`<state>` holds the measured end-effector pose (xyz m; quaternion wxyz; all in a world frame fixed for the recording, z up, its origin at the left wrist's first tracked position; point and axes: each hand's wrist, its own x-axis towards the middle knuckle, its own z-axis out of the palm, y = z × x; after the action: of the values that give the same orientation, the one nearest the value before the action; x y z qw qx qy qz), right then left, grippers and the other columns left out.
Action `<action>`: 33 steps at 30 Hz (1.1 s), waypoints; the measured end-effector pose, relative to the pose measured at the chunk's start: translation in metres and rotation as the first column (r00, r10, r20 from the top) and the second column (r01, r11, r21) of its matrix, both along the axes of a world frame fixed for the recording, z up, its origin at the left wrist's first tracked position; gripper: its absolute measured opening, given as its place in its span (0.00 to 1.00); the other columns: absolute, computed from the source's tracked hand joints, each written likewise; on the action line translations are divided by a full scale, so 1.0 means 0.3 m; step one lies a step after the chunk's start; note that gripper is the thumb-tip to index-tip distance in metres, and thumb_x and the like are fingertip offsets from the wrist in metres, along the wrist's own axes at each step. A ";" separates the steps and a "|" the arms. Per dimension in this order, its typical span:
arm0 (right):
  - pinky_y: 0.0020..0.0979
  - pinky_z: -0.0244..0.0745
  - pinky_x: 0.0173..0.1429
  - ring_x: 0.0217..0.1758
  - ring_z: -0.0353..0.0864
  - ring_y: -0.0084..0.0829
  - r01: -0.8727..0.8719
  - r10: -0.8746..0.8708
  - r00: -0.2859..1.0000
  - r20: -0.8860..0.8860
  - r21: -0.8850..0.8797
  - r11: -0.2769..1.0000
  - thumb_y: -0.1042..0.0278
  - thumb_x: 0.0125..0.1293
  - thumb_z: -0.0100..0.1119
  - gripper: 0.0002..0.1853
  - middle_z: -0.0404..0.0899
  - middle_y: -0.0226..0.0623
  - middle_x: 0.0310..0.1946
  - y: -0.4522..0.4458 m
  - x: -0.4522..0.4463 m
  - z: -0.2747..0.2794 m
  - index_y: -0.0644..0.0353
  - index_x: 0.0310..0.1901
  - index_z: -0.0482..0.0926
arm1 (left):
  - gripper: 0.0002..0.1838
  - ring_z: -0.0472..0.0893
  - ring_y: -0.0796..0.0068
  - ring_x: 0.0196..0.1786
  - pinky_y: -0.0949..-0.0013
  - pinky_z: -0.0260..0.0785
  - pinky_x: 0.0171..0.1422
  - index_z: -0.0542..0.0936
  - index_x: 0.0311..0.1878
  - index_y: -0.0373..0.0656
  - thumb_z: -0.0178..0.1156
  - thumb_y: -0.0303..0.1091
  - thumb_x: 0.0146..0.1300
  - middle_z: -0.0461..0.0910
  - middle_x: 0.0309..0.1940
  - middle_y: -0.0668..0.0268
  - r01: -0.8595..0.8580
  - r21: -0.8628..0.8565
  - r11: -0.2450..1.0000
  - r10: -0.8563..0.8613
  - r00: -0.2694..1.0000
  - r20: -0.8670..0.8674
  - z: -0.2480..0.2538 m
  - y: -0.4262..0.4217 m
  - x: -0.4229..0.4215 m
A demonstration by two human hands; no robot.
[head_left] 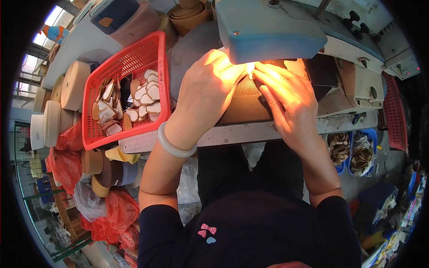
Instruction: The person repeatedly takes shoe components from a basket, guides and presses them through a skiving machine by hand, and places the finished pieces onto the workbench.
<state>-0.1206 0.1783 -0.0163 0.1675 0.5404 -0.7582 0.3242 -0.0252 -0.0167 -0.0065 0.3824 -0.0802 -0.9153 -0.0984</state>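
Note:
Beneath the blue machine head [272, 42], my left hand [208, 89] is closed, its fingertips drawn together at a brightly lit spot. My right hand [290, 96] comes in from the other side, fingers pressed together and tips at the same spot, with the thumb lower down. A small pale thing [250, 70] shows between the fingertips of both hands, but glare hides what it is. Just below it lies a ribbed, tan-coloured surface [246, 94] of the machine. A pale bangle [175, 144] circles my left wrist.
Left of my hands, a red plastic basket [164, 85] holds many small white pieces with brown edges [147, 96]. Rolls of strip material [75, 85] and red plastic bags [118, 210] stand farther left. Blue baskets [374, 134] with brown scraps sit low at right, below the worktable edge [239, 134].

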 end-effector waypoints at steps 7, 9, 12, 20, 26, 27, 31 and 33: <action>0.41 0.73 0.71 0.67 0.86 0.39 0.001 -0.001 1.000 -0.018 -0.002 1.000 0.68 0.79 0.64 0.15 0.89 0.38 0.63 0.001 -0.002 -0.001 0.58 0.62 0.89 | 0.13 0.83 0.60 0.43 0.60 0.80 0.50 0.92 0.51 0.40 0.72 0.25 0.63 0.86 0.35 0.62 -0.003 -0.010 1.000 0.003 1.000 -0.001 -0.002 0.001 0.004; 0.41 0.73 0.71 0.67 0.86 0.39 0.002 -0.002 1.000 -0.022 -0.001 1.000 0.68 0.78 0.64 0.15 0.89 0.37 0.63 0.001 0.000 0.000 0.58 0.62 0.89 | 0.13 0.83 0.60 0.43 0.60 0.80 0.50 0.92 0.51 0.40 0.72 0.25 0.63 0.86 0.35 0.62 -0.003 -0.004 1.000 0.003 1.000 0.011 0.000 0.004 0.007; 0.40 0.73 0.71 0.67 0.86 0.39 0.003 -0.003 1.000 -0.027 -0.002 1.000 0.68 0.78 0.64 0.15 0.89 0.37 0.63 0.001 0.000 0.001 0.58 0.62 0.89 | 0.14 0.83 0.60 0.43 0.60 0.80 0.50 0.92 0.51 0.40 0.72 0.25 0.62 0.87 0.35 0.63 0.007 -0.009 1.000 -0.007 1.000 0.005 0.002 0.002 0.006; 0.40 0.73 0.70 0.65 0.86 0.33 0.004 -0.006 0.999 -0.046 -0.037 0.999 0.68 0.73 0.69 0.16 0.90 0.31 0.61 -0.003 -0.005 -0.011 0.57 0.60 0.89 | 0.12 0.84 0.60 0.44 0.60 0.80 0.51 0.92 0.51 0.39 0.73 0.27 0.64 0.88 0.37 0.63 0.014 0.017 1.000 -0.014 1.000 0.008 0.005 0.006 0.007; 0.39 0.74 0.69 0.65 0.87 0.34 0.016 -0.018 0.999 -0.047 -0.048 0.999 0.68 0.74 0.69 0.15 0.91 0.32 0.60 -0.006 -0.002 -0.011 0.57 0.60 0.90 | 0.11 0.84 0.59 0.44 0.59 0.80 0.50 0.92 0.49 0.40 0.74 0.30 0.65 0.88 0.37 0.64 0.061 0.060 0.996 -0.060 0.998 -0.009 0.006 -0.002 0.006; 0.39 0.74 0.69 0.64 0.87 0.34 0.018 -0.020 0.999 -0.044 -0.049 0.999 0.68 0.74 0.68 0.15 0.91 0.31 0.60 -0.007 -0.001 -0.012 0.56 0.60 0.90 | 0.10 0.84 0.59 0.43 0.59 0.80 0.50 0.92 0.49 0.40 0.74 0.30 0.66 0.89 0.37 0.64 0.060 0.068 0.996 -0.060 0.998 -0.007 0.002 -0.003 0.008; 0.39 0.74 0.69 0.64 0.87 0.34 0.021 -0.023 0.999 -0.038 -0.055 0.998 0.67 0.74 0.68 0.15 0.91 0.31 0.59 -0.009 -0.001 -0.011 0.56 0.59 0.90 | 0.08 0.84 0.59 0.43 0.59 0.80 0.49 0.91 0.47 0.39 0.73 0.29 0.67 0.89 0.37 0.63 0.068 0.118 0.991 -0.072 0.997 0.030 0.005 0.000 0.013; 0.40 0.74 0.69 0.64 0.87 0.34 0.024 -0.026 0.999 -0.039 -0.056 0.998 0.67 0.74 0.68 0.15 0.91 0.31 0.59 -0.008 -0.002 -0.011 0.56 0.59 0.90 | 0.08 0.84 0.59 0.43 0.59 0.80 0.49 0.91 0.46 0.39 0.73 0.29 0.67 0.88 0.36 0.62 0.065 0.116 0.991 -0.068 0.998 0.015 -0.002 0.000 0.010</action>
<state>-0.1211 0.1759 -0.0197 0.2015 0.5325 -0.7520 0.3321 -0.0223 -0.0166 -0.0070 0.3743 -0.0875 -0.9084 -0.1645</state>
